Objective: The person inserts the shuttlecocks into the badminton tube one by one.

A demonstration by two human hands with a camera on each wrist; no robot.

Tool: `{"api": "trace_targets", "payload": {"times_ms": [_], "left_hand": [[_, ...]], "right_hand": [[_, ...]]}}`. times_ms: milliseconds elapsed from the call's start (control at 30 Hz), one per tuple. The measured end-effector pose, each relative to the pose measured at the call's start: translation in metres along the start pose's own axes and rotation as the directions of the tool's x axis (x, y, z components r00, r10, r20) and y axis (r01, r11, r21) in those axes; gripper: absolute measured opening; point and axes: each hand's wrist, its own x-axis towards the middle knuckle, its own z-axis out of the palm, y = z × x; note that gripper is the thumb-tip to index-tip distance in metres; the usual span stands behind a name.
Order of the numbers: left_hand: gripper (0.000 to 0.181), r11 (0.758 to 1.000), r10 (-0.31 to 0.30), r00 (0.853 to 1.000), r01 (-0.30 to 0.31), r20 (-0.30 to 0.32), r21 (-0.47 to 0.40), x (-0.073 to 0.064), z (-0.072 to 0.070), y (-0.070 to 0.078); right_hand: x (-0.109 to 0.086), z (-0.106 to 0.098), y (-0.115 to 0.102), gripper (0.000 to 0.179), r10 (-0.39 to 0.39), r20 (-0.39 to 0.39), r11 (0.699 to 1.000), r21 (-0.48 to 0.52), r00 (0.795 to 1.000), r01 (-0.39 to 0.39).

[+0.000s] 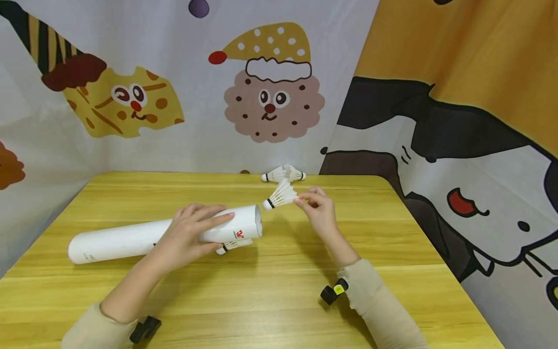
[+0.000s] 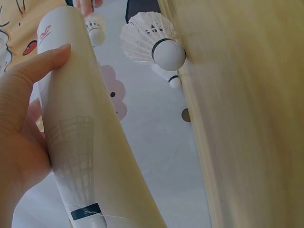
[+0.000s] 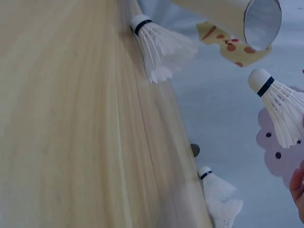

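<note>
My left hand (image 1: 185, 237) grips a long white shuttlecock tube (image 1: 117, 242) near its right end, fingers over the top. The tube slants above the table with its open mouth toward the right; a shuttlecock picture is printed on its side in the left wrist view. Between thumb and fingers, my right hand (image 1: 320, 211) pinches a white feather shuttlecock (image 1: 281, 195) by its feather edge. That shuttlecock's cork points left, a short gap from the tube mouth (image 3: 263, 23). Another shuttlecock (image 3: 164, 50) lies on the table, partly hidden behind the tube in the head view.
Two more shuttlecocks (image 1: 279, 173) lie at the back edge of the wooden table (image 1: 270, 300), feather ends together. Behind the table hangs a cartoon-printed curtain (image 1: 174, 29). Black wrist devices (image 1: 146, 329) are worn at both beige sleeves (image 1: 383, 305).
</note>
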Motion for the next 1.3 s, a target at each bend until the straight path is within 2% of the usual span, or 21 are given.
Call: {"api": "trace_targets", "payload": {"times_ms": [267, 600, 1167, 1300], "left_hand": [[0.081, 1.000, 0.006, 1.000, -0.006, -0.008, 0.003, 0.000, 0.000, -0.001], [0.082, 1.000, 0.009, 1.000, -0.009, -0.007, -0.002, 0.000, 0.000, -0.001], [0.080, 1.000, 0.012, 1.000, -0.012, -0.011, -0.007, 0.000, 0.000, -0.001], [0.080, 1.000, 0.006, 1.000, -0.006, -0.006, -0.009, -0.001, 0.000, 0.000]], "right_hand": [[-0.007, -0.003, -0.017, 0.006, -0.043, 0.007, 0.998, 0.035, 0.999, 0.043], [-0.016, -0.005, -0.034, 0.004, -0.048, 0.022, 0.998, 0.032, 0.999, 0.047], [-0.036, 0.010, -0.039, 0.008, -0.117, 0.072, 0.990, 0.092, 0.991, 0.110], [-0.039, 0.013, -0.039, 0.007, -0.111, 0.080, 0.990, 0.092, 0.991, 0.103]]}}
